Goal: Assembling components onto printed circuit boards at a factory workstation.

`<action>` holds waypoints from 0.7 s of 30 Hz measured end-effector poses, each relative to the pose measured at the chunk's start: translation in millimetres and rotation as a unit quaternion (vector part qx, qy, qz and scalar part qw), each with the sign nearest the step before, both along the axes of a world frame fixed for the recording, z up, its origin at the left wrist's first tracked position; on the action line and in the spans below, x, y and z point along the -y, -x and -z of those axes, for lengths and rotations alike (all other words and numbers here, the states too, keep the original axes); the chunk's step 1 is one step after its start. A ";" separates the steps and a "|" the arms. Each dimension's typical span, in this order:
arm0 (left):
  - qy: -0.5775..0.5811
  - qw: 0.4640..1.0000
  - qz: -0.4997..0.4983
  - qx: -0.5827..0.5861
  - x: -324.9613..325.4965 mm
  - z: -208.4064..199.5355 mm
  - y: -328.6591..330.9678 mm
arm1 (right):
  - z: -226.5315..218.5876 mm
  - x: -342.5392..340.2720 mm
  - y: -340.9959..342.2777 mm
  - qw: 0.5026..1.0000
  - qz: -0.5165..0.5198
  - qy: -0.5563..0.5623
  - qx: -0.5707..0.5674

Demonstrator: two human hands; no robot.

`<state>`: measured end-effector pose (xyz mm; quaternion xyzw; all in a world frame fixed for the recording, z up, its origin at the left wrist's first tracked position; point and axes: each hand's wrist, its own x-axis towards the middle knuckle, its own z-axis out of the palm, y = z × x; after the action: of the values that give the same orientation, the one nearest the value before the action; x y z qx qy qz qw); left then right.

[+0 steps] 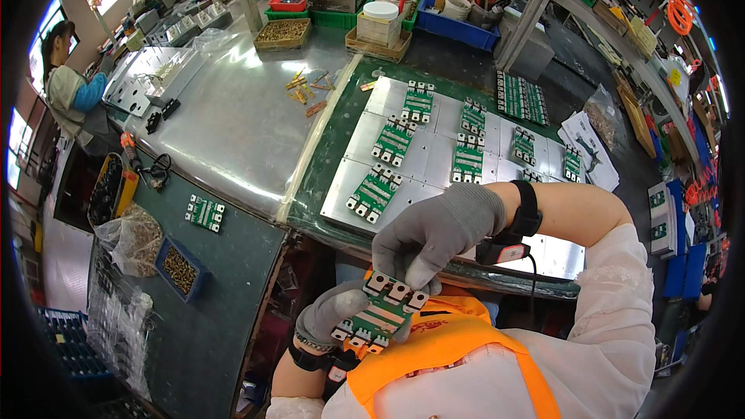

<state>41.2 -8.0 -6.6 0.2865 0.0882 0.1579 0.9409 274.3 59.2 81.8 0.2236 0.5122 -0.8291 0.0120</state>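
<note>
A green circuit board [380, 312] with black components along two edges is held in front of my orange apron [423, 349]. My left hand [332, 315], in a grey glove, grips its left side. From above, my grey-gloved right hand [438, 237] reaches down with bent fingers closed at the board's upper edge. Whether a small part is between those fingers is hidden. Beyond my right hand, several similar green boards, such as one circuit board [374, 192], lie on bare metal plates [427, 163].
Bins of small brass parts [283, 32] and a white tub [380, 12] line the back. At left are another board [204, 212], a blue parts box [180, 268] and plastic bags [132, 240]. A metal post [535, 8] rises at the back right; a co-worker [74, 93] is far left.
</note>
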 end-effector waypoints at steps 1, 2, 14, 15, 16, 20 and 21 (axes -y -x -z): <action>0.013 1.000 0.003 0.004 0.6 0.2 -0.7 | -0.6 -0.1 0.4 1.000 -0.001 -0.006 0.010; 0.000 1.000 0.005 0.008 1.2 0.5 -1.5 | -1.3 -0.2 0.7 1.000 -0.002 -0.013 0.020; 0.033 0.999 0.001 0.013 -1.0 7.9 -0.1 | -7.4 -1.2 4.1 0.996 -0.010 -0.066 0.057; 0.028 0.999 0.000 0.021 -1.2 7.8 -0.2 | -7.0 -1.2 4.5 0.997 -0.008 -0.058 0.043; 0.022 0.999 -0.001 0.030 -1.2 7.2 -0.7 | -6.5 -1.3 4.9 0.997 -0.008 -0.063 0.048; 0.050 0.998 -0.033 -0.019 3.0 1.6 -3.8 | -7.5 -10.2 6.7 0.980 -0.053 -0.183 0.064; 0.045 0.994 -0.094 -0.037 5.1 0.1 -5.1 | -9.6 -19.6 8.2 0.981 -0.051 -0.176 0.067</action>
<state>46.3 -13.1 -6.7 0.2395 0.1568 0.2311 0.9298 266.0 78.8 91.3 0.2506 0.6591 -0.7074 0.0485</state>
